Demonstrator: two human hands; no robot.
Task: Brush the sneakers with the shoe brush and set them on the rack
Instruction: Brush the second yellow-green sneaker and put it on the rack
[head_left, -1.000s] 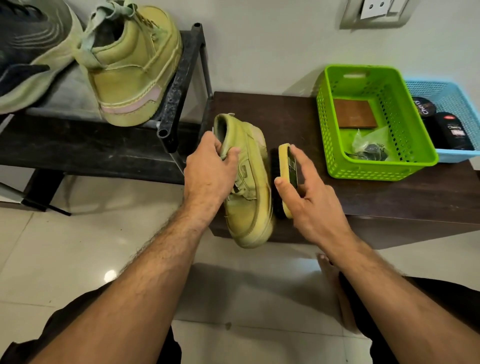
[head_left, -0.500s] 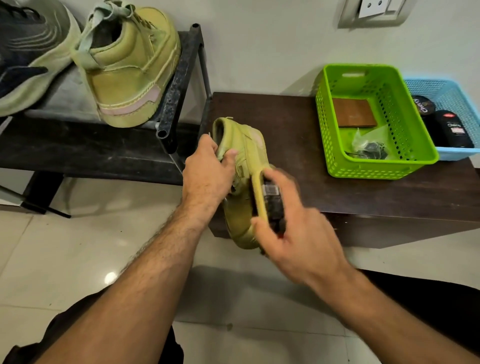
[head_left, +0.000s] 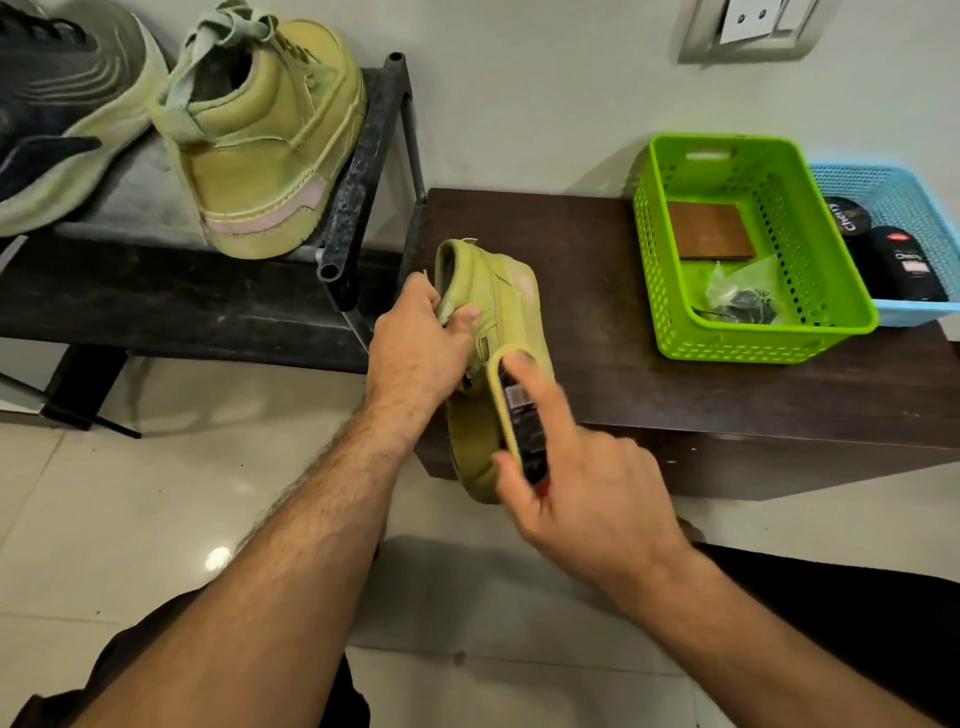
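Two hands were at work on one olive sneaker (head_left: 498, 312), which rested tilted on its side at the front corner of the dark bench (head_left: 597, 270), toe hanging past the edge toward us. Our left hand (head_left: 415, 358) pinched the heel collar, thumb outside and fingers curled into the opening. Our right hand (head_left: 576, 493) gripped the shoe brush (head_left: 511, 410) by its yellow back, thumb on the near edge and fingers draped over the far one, bristles pressed against the sneaker's side.

We judged the stroke would go best short and one-directional, heel to toe, with the left hand bracing hard, since the overhanging toe could lever the sneaker off the bench. Turning it would be needed to reach the sole rim and the hidden side.

The upper looked like matte, nubuck-like leather, dusty, with a pale pinkish patch near the heel; such a nap probably wanted light pressure, not scrubbing. The brush back looked smooth and rounded, with a dark label.

Its mate (head_left: 265, 135) already stood on the black metal rack (head_left: 358, 171), heel toward us, beside a darker knit shoe (head_left: 57, 104). On the bench sat a green perforated basket (head_left: 665, 291) holding a brown card and a bag, and a blue basket (head_left: 914, 208) holding polish containers.
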